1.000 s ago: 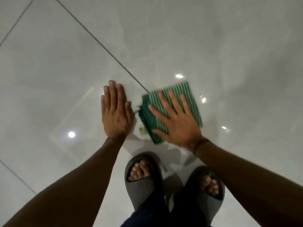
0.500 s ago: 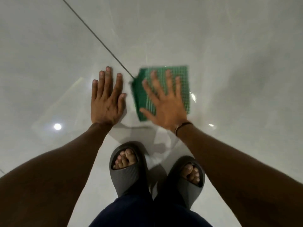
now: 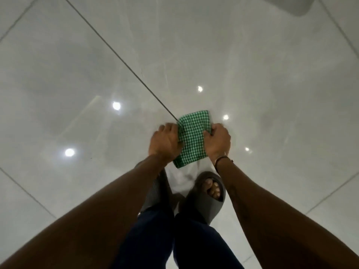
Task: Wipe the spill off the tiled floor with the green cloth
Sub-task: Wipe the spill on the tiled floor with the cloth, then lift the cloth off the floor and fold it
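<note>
The green-and-white checked cloth (image 3: 193,136) is folded into a small rectangle and held between both hands, just in front of my feet. My left hand (image 3: 165,142) grips its left edge with the fingers curled under. My right hand (image 3: 216,141) grips the right edge the same way; a dark band sits on that wrist. The glossy grey tiled floor (image 3: 252,74) spreads below. No spill is plainly visible on the tiles; only light reflections show.
My two feet in dark grey slides (image 3: 208,195) stand right below the cloth, with dark trousers above them. A dark grout line (image 3: 120,57) runs diagonally from the top left to the cloth. A dark object's corner (image 3: 287,4) shows at the top right.
Both hands were flat before, the left on the floor, the right pressing the cloth. Now both are curled onto the cloth's edges, and it sits nearer my feet.
</note>
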{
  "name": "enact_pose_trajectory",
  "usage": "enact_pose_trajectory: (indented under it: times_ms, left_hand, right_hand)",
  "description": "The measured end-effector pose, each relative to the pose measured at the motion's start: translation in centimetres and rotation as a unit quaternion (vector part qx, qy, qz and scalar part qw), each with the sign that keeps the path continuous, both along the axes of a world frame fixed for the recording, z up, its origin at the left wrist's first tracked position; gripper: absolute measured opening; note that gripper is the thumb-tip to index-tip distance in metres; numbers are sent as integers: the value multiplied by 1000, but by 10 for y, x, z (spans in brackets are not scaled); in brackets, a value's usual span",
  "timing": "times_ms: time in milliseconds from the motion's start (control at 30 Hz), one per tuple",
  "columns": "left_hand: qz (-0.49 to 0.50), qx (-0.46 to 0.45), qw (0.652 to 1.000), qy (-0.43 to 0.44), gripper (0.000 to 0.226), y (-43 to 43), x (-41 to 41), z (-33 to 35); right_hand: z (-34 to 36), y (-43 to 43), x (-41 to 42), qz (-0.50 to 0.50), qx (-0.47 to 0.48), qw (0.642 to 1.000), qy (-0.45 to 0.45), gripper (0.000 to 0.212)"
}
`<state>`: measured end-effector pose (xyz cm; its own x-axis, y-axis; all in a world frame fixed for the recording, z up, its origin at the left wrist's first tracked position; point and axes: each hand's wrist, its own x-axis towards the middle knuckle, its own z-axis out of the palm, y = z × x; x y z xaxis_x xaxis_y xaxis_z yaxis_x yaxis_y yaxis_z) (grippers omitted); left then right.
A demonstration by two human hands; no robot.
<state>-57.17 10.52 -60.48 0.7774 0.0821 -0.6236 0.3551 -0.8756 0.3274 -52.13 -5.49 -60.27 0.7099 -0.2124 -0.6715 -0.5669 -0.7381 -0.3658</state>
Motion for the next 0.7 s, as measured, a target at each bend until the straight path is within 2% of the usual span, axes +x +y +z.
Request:
enact_pose_trajectory:
  times_ms: [33, 100, 200, 267, 400, 500, 567, 700]
  left_hand:
    - [30, -29, 999, 32, 41, -6, 3, 11]
    - [169, -83, 978, 91, 34, -7, 17, 39]
    - [331, -120, 932, 82, 30, 10, 44, 103]
    - [363, -141, 919, 52, 27, 18, 69, 163]
    - [412, -253, 875, 17, 29, 32, 127, 317]
    - [421, -325, 847, -23, 23, 37, 183, 437]
    - [441, -348, 826, -43, 23, 36, 223, 512]
    - [465, -410, 782, -64, 43, 33, 315, 609]
  right_hand:
    - [13, 1, 8, -44, 33, 998, 34, 10]
    - [44, -2, 24, -111, 76, 988, 70, 12]
    - [115, -10, 50, -203, 149, 964, 89, 17]
    - [181, -14, 76, -226, 192, 949, 103, 11]
    - [342, -30, 129, -216, 236, 942, 103, 7]
    - [470, -38, 181, -209, 249, 944, 58, 10]
    - [543, -40, 218, -203, 261, 943, 22, 4]
    - [629, -43, 305, -224, 287, 930, -45, 20]
